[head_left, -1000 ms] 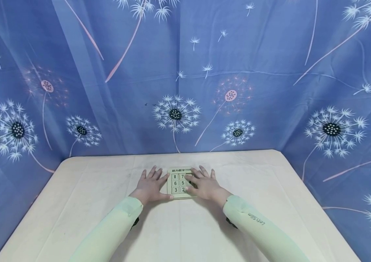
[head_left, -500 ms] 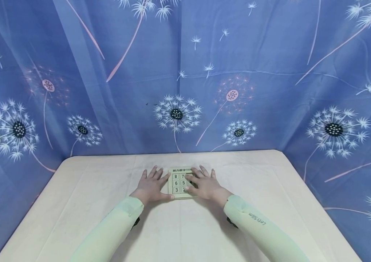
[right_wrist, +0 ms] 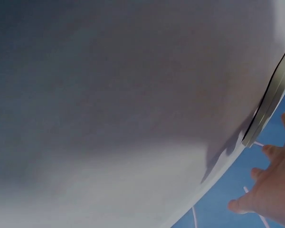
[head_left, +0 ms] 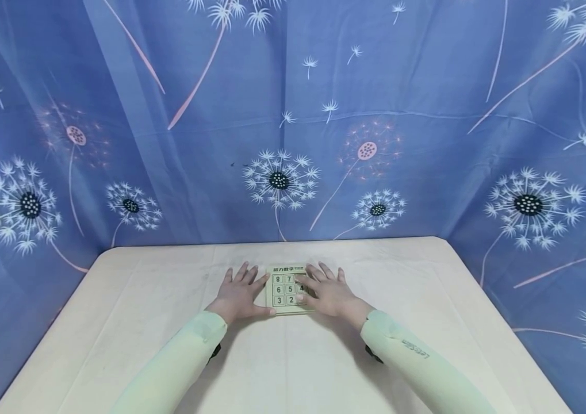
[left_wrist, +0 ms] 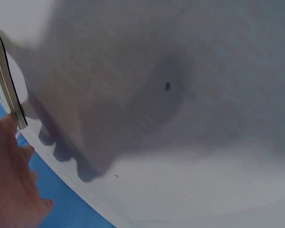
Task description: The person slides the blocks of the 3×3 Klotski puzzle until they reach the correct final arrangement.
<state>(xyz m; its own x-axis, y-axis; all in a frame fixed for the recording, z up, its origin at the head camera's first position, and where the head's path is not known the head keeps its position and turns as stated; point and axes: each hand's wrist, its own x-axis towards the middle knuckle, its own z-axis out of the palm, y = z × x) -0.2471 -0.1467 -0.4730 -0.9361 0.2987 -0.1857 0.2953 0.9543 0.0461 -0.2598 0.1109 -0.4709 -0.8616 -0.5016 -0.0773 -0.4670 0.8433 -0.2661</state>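
Observation:
A pale green number slide puzzle lies flat on the table in the head view. Black digits mark its square tiles, with Chinese lettering along the top. My left hand touches its left edge with index fingertip and thumb, the other fingers spread. Over the right side of the puzzle my right hand extends spread fingers, covering some tiles; contact there cannot be made out. The left wrist view has the board's edge beside the left fingers. In the right wrist view the right hand appears near the opposite edge.
A cream-covered table carries the puzzle. Blue curtain cloth with dandelion prints stands behind it and along both sides. Light green sleeves cover both forearms.
My right hand and forearm have shifted slightly to the right, showing a bit more of the lettering and tiles. The left hand stays in place on the puzzle's edge.

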